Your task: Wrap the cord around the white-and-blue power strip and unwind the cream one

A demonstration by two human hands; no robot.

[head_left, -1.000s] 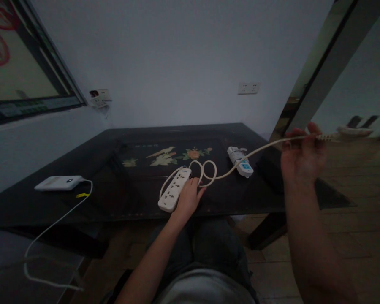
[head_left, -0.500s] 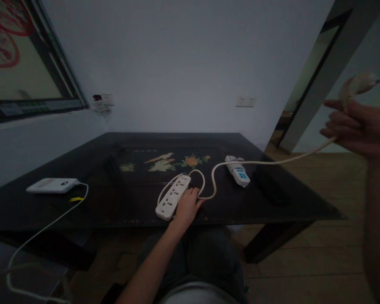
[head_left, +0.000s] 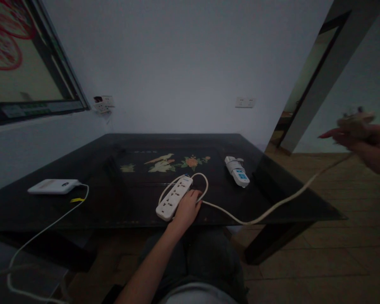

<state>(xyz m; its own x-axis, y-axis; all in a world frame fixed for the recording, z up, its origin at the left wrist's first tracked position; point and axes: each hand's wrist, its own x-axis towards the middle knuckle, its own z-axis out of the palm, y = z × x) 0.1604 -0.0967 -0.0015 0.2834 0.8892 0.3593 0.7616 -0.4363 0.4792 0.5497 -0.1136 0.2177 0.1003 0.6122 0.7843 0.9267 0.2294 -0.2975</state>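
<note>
A white power strip [head_left: 171, 202] lies slantwise near the table's front edge, its several sockets facing up. My left hand [head_left: 189, 207] rests against its right side, with thumb and fingers closed around the strip's white power cord [head_left: 272, 207]. Part of the cord loops round the strip's far end. From my left hand the cord sags across the table's front edge and rises to the right. High at the right, beyond the table, my right hand [head_left: 372, 141] is wrapped round the cord's plug [head_left: 354, 120], prongs pointing up. Motion blurs this hand and the plug.
The dark table [head_left: 114, 211] has a bird-and-flower inlay. On it are a second white power strip [head_left: 237, 171] with its cord wound round it, and a white power bank [head_left: 53, 186] with a cable trailing off the left. A wall socket [head_left: 245, 102] is behind.
My right hand has lowered and turned with the plug, which now points up. The cord, stretched above the table before, has dropped into a sag. My left hand has stayed nearly in place.
</note>
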